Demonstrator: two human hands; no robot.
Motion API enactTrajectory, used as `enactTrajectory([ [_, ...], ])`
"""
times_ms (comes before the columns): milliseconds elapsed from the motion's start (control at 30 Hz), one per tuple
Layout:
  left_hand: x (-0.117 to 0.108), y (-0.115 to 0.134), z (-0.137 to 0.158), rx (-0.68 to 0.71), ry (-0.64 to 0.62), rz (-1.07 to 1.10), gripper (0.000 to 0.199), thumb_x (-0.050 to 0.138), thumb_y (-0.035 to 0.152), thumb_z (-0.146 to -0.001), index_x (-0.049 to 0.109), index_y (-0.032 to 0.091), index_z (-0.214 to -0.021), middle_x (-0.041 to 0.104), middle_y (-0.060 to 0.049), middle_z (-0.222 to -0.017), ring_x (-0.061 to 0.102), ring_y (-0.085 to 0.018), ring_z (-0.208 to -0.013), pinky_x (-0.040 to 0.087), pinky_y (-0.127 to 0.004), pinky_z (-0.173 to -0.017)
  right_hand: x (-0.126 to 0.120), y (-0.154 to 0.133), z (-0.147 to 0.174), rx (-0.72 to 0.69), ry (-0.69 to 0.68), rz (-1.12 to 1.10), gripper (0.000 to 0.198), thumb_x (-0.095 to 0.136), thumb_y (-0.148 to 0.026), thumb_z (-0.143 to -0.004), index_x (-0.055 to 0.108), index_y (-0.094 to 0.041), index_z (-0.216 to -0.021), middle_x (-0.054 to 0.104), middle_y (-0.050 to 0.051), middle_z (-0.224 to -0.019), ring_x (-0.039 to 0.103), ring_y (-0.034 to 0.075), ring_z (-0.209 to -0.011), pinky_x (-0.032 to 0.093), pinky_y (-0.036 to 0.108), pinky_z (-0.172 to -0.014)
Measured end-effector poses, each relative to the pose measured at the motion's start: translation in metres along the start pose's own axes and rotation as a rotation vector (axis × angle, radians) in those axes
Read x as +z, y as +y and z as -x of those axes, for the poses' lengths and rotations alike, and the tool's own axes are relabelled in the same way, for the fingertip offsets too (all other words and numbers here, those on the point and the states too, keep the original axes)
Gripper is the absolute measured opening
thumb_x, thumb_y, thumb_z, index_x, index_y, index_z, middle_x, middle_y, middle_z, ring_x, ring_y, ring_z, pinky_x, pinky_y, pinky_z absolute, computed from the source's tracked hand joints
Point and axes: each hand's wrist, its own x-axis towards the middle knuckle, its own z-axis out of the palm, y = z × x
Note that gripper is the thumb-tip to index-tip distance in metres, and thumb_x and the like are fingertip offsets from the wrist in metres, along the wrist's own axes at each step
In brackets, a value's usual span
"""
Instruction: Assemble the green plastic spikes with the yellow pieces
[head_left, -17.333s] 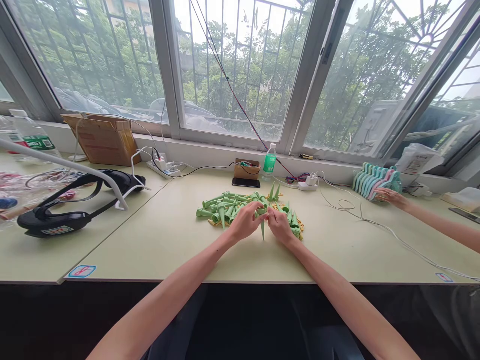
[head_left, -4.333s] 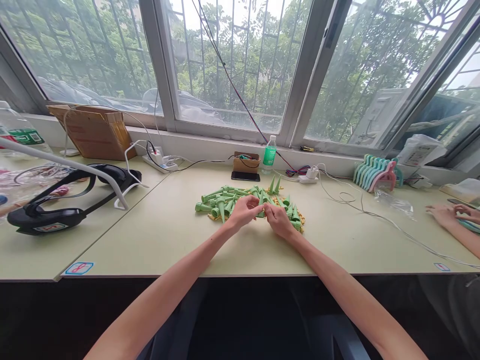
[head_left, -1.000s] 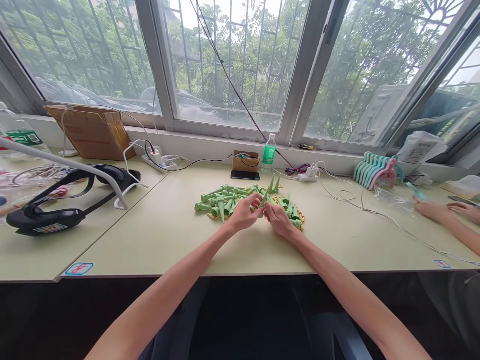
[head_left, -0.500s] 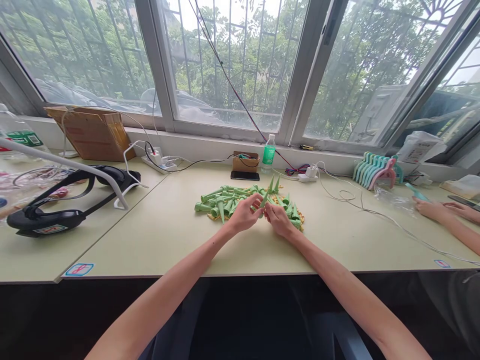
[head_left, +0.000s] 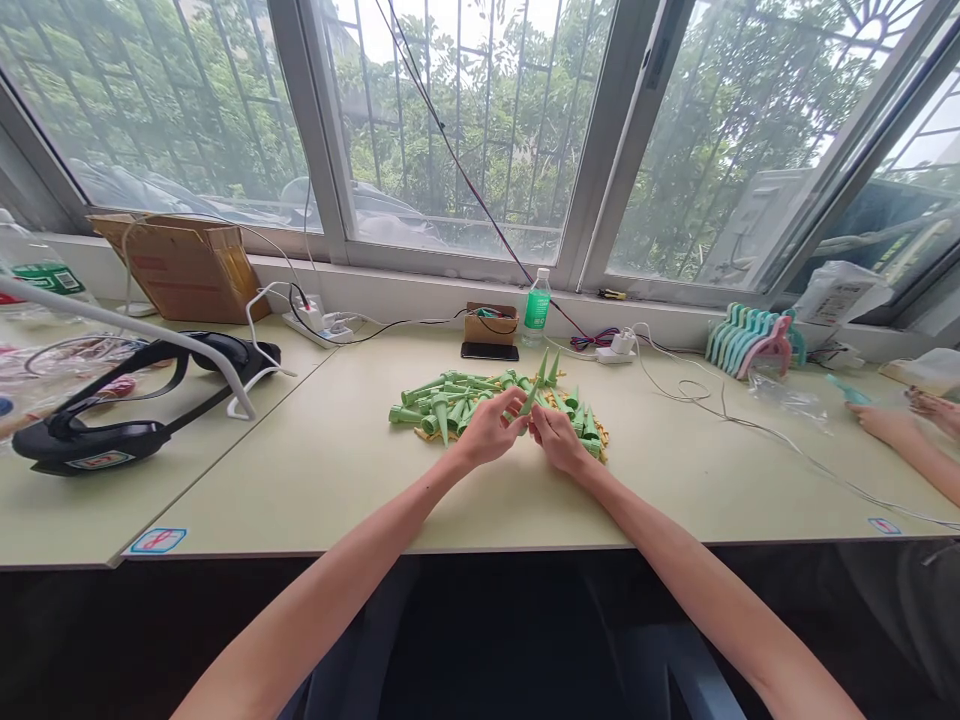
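My left hand is closed around a green cone-shaped plastic spike, its tip pointing up. Pinched fingers of my right hand meet the lower end of this spike; what lies between them is hidden. Just beyond both hands spreads a heap of similar green spikes, some lying flat and a few standing tip up. Small yellow pieces show under and around the heap's edges.
Behind the heap are a black phone, a small cardboard box and a bottle. A black headset lies left. Hangers, white cables and another person's hand are at right.
My hands and the held spike stay nearly in place. At the far right, the other person's hands have shifted a little to the right with a light-blue item.
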Motion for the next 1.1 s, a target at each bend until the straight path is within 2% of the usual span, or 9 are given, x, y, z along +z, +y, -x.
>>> enactTrajectory([
  [200, -0.0003, -0.0001, 0.0002, 0.027, -0.003, 0.021, 0.012, 0.054, 0.028, -0.085, 0.054, 0.022, -0.095, 0.065, -0.002, -0.081, 0.062, -0.015, -0.074, 0.049, -0.024, -0.062, -0.0005, -0.0008, 0.0002, -0.007, 0.000, 0.012, 0.055, 0.028, -0.057, -0.097, 0.044, -0.022, -0.059, 0.047, 0.001, -0.052, 0.044, 0.015, -0.050, 0.035, 0.030, -0.050],
  [533, -0.0006, 0.0010, -0.0005, -0.050, -0.006, 0.074, 0.017, 0.059, 0.033, -0.083, 0.054, 0.021, -0.093, 0.063, -0.002, -0.080, 0.061, -0.015, -0.072, 0.048, -0.022, -0.056, -0.0009, -0.0002, -0.0002, -0.016, -0.002, 0.037, 0.055, 0.029, -0.055, -0.098, 0.044, -0.021, -0.057, 0.048, 0.001, -0.053, 0.045, 0.015, -0.051, 0.037, 0.030, -0.053],
  [767, -0.0006, 0.0021, -0.0028, -0.246, -0.047, 0.310, 0.027, 0.063, 0.041, -0.080, 0.051, 0.017, -0.087, 0.061, -0.001, -0.072, 0.058, -0.012, -0.056, 0.049, -0.022, -0.046, 0.0003, -0.0015, -0.0003, -0.044, -0.002, 0.087, 0.056, 0.029, -0.055, -0.098, 0.046, -0.020, -0.058, 0.049, 0.000, -0.054, 0.044, 0.013, -0.051, 0.035, 0.028, -0.054],
  [1100, -0.0036, -0.0020, -0.0037, -0.451, -0.078, 0.466, 0.033, 0.073, 0.039, -0.073, 0.050, 0.017, -0.083, 0.062, 0.000, -0.066, 0.055, -0.009, -0.044, 0.046, -0.023, -0.047, 0.0002, -0.0046, 0.0003, -0.095, -0.021, 0.139, 0.051, 0.029, -0.050, -0.099, 0.042, -0.020, -0.060, 0.046, 0.000, -0.057, 0.041, 0.013, -0.052, 0.033, 0.027, -0.054],
])
